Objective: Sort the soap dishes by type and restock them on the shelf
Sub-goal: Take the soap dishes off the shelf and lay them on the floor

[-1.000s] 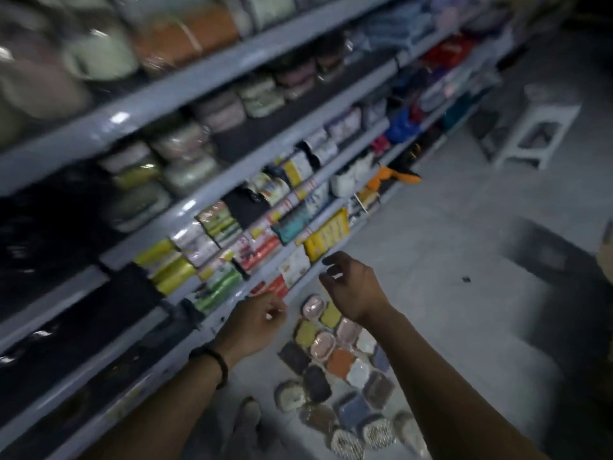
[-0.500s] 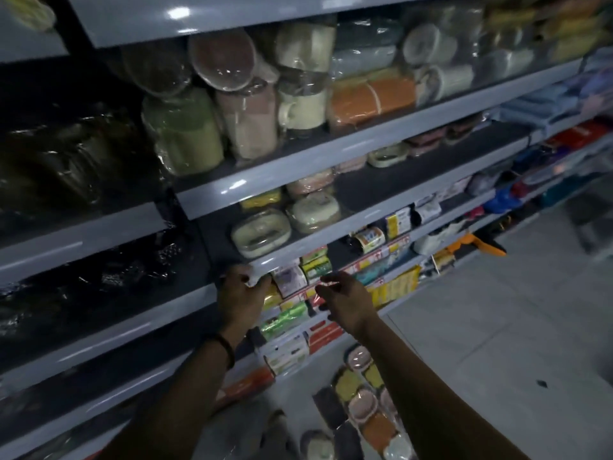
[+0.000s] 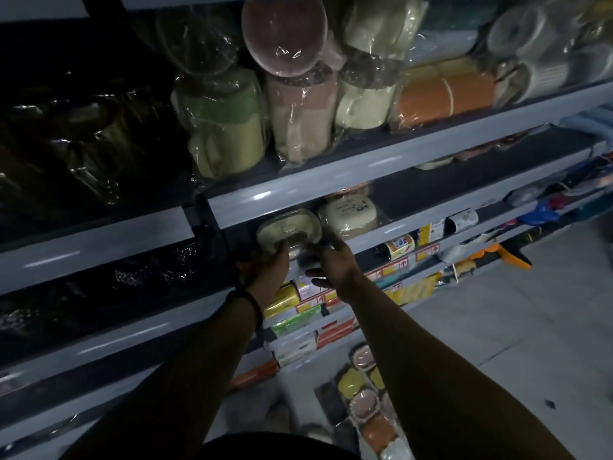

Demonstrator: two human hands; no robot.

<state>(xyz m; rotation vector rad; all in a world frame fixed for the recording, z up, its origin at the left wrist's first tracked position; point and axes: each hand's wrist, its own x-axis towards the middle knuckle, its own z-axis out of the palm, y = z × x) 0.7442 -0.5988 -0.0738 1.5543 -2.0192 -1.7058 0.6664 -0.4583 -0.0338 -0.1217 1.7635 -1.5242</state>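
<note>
A cream soap dish [image 3: 288, 226] in clear wrap sits at the front edge of the grey shelf [image 3: 394, 229]. My left hand [image 3: 269, 264] grips its lower front from below. My right hand [image 3: 335, 263] rests at the dish's right corner with fingers spread and thumb apart. A second cream soap dish [image 3: 349, 214] lies just to the right, and a pink one [image 3: 351, 190] is half hidden behind it. Several more wrapped soap dishes [image 3: 363, 405] in yellow, pink, orange and dark colours lie on the floor below my right forearm.
The shelf above [image 3: 381, 167] carries wrapped plastic jugs and mugs [image 3: 225, 127]. Lower shelves hold small packets and price labels [image 3: 396, 246]. An orange tool [image 3: 504, 257] sticks out further right. Grey tiled floor [image 3: 530, 327] stretches to the right.
My view has tilted up from the floor pile to the shelves. Both hands rose from the lower shelf edge to the cream soap dish, and the left one took hold of it.
</note>
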